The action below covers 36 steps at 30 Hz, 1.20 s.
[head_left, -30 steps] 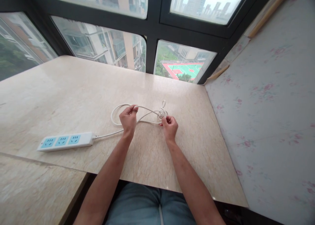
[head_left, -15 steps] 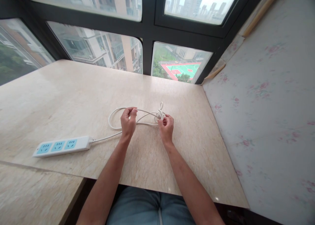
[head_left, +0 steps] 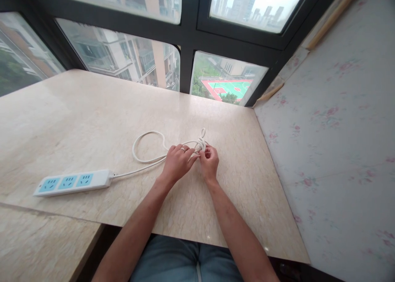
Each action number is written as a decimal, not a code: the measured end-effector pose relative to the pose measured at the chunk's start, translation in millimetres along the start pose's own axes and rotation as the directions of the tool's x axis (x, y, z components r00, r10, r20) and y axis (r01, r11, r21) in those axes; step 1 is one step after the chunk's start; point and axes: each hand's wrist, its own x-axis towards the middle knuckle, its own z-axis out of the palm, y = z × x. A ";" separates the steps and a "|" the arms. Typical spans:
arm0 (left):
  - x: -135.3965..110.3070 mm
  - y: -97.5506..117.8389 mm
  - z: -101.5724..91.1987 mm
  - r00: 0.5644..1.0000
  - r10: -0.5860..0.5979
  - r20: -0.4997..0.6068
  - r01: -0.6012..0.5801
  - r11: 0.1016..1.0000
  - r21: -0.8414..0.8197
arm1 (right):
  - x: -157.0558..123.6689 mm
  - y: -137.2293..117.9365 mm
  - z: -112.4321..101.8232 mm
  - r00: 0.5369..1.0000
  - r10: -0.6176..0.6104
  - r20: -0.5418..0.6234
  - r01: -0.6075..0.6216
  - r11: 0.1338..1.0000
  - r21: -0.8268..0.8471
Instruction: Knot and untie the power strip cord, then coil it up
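Pinching the near edge of the white cord bundle [head_left: 202, 143] with right hand [head_left: 210, 158] from 5 o'clock, thumb to forefinger. Reaching in from 8 o'clock with left hand [head_left: 179, 160], fingers over the strands; cannot tell whether gripping or merely resting. At half past eight, well apart: power strip [head_left: 72, 182] on pale sill [head_left: 92, 113]. Probably best worked lightly, one strand at a time, without tugging crossings tight.

1. Countertop [head_left: 92, 113]: beige, tan-veined.
2. Power strip [head_left: 72, 183] on the countertop: white, with light-blue panels [head_left: 84, 179].
3. Cord [head_left: 138, 171] on the countertop: white.
4. Wall [head_left: 333, 150] right of the countertop: pale, pink-flowered.
5. Window frame [head_left: 185, 47] behind the countertop: near-black.
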 end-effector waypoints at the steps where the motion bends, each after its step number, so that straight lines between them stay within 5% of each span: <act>1: -0.1 -2.0 1.7 0.999 -0.019 0.046 0.019 1.000 -0.008 | -0.1 0.0 0.0 1.000 -0.003 -0.003 0.003 1.000 0.002; 4: -1.0 -8.4 4.8 0.993 -0.048 0.106 0.053 0.998 -0.042 | -0.4 -0.4 0.0 1.000 -0.003 -0.015 0.004 1.000 0.005; 10: -1.0 -10.5 4.2 0.984 -0.168 -0.059 0.158 0.978 -0.137 | 0.9 3.8 1.3 0.999 0.027 -0.035 -0.025 0.998 0.055; 20: -1.0 -15.8 13.6 0.949 -0.274 -0.157 0.255 0.958 -0.131 | -0.6 -0.7 1.9 0.996 0.089 -0.011 -0.087 0.993 0.082; 24: -0.5 -20.3 20.0 0.892 -0.393 -0.222 0.330 0.904 -0.273 | -0.9 -2.3 0.8 0.996 0.094 0.004 -0.094 0.995 0.034; 29: 0.6 -21.0 21.7 0.821 -0.547 -0.161 0.409 0.761 -0.504 | 0.6 1.6 0.8 0.996 0.082 0.026 -0.083 0.996 0.043; 32: 2.6 -26.8 19.1 0.720 -0.677 -0.154 0.402 0.587 -0.702 | 3.6 4.1 1.0 0.993 0.116 0.027 -0.118 0.991 0.071; 36: 8.4 -44.8 9.0 0.551 -0.827 -0.107 0.212 0.263 -0.941 | 6.0 4.3 0.6 0.986 0.158 0.051 -0.164 0.975 0.148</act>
